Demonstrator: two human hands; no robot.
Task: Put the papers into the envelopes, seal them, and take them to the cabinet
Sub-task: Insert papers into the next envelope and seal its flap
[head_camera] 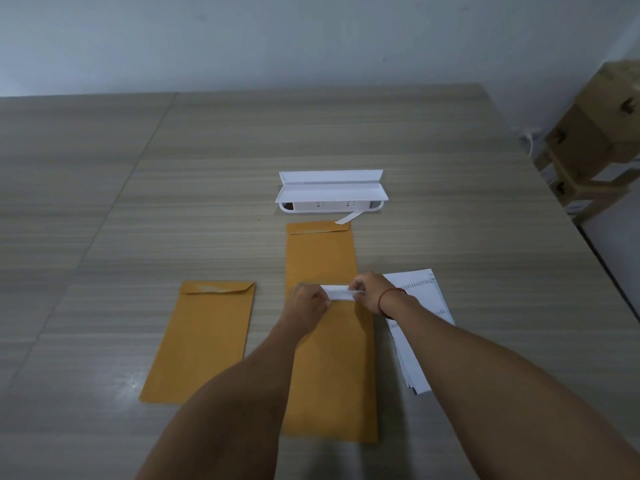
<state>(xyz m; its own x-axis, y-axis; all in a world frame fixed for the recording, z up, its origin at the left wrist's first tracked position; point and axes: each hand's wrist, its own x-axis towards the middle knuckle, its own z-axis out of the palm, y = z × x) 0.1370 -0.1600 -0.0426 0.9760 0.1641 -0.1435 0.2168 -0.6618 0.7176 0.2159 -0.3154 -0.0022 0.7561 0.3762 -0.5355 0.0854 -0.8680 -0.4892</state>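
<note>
Three brown envelopes lie on the table. One envelope [204, 337] lies at the left with its flap folded down. A second envelope [320, 252] lies farther back in the middle. The nearest envelope [332, 375] lies under my hands, with a white strip [337, 292] across its top end. My left hand [308, 303] pinches the strip's left end and my right hand [372, 291] pinches its right end. A stack of printed white papers [420, 323] lies to the right, partly under my right forearm.
A white socket box with its lid open [330, 192] stands behind the envelopes, a loose white strip [349, 216] hanging from it. Cardboard boxes [595, 143] are stacked beyond the table's right edge. The wooden table [138, 202] reaches to the wall.
</note>
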